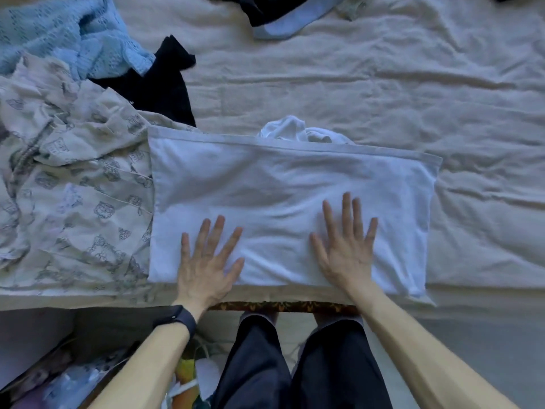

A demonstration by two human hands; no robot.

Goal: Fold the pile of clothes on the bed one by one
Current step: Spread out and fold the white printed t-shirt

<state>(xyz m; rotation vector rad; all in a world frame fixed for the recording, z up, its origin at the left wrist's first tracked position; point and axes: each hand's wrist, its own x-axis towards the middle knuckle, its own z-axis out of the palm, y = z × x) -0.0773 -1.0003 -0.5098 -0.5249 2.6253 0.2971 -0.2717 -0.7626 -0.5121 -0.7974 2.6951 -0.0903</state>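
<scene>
Two bare hands lie flat on a white garment (280, 178) at the near edge of a bed (383, 84), which is covered with a creased cream sheet. The bed fills most of the view. Below its near edge stand the person's legs in dark trousers (295, 364), and a jumble of coloured clutter (73, 385) sits on the floor to the left, too blurred to tell apart.

The white garment is folded into a broad rectangle with a hemmed band along its far side. A crumpled bunch of white cloth (295, 129) pokes out from behind that band. Touching its left side lies a cream garment with a grey print (73, 187), loosely heaped along the near left part of the bed. Beyond it, toward the far left corner, lies a pale blue knit (59, 33), with a black garment (159, 87) beside it. At the far edge lies a dark piece with a pale blue band (280, 16).

The left hand (206, 261), with a black wristband (180, 318) on its wrist, presses palm down on the near left part of the white garment, fingers straight and spread. The right hand (348, 249) presses palm down on the near right part, fingers also straight and fanned apart. Both forearms reach forward from the near edge.
</scene>
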